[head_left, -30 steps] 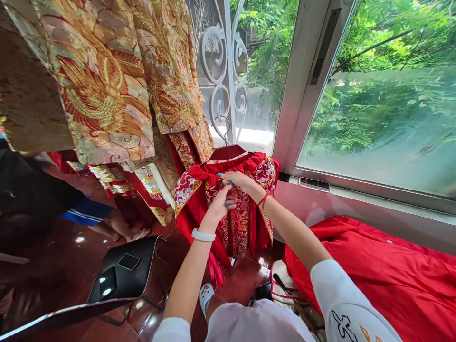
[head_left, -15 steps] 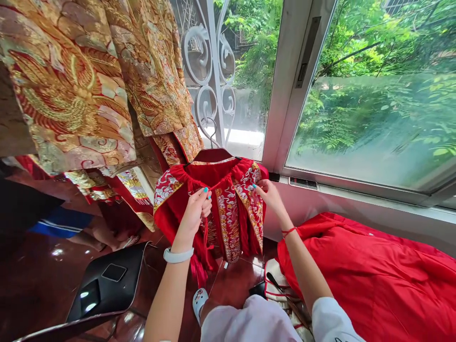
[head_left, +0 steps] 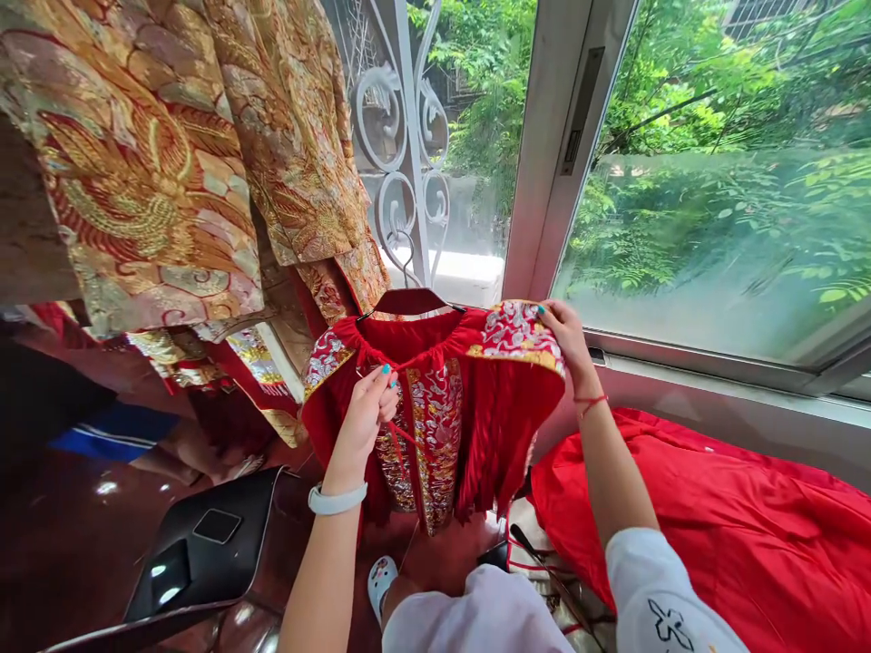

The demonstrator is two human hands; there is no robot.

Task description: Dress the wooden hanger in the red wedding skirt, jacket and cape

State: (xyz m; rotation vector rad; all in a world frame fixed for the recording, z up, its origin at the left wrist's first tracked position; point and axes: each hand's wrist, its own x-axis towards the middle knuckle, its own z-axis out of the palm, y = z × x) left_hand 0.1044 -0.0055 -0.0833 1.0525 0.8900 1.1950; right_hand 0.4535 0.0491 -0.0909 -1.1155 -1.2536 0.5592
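A small red embroidered garment (head_left: 435, 408) hangs on a dark red hanger (head_left: 412, 299) in front of me. My left hand (head_left: 367, 413) is closed in a pinch on a thin red tie cord (head_left: 398, 435) at the garment's front. My right hand (head_left: 564, 340) grips the garment's right embroidered edge (head_left: 517, 331) and holds it lifted out to the side. A white band sits on my left wrist, a red string on my right.
Gold and red brocade robes (head_left: 170, 163) hang at upper left. A dark chair (head_left: 197, 544) stands at lower left on the glossy floor. Red cloth (head_left: 735, 535) lies spread at right under the window (head_left: 714, 209). Another person's legs (head_left: 136, 435) show at far left.
My hands parted from the garment's middle. The right hand took the right edge and raised it outward, spreading the garment; the left hand stays pinched on the cord.
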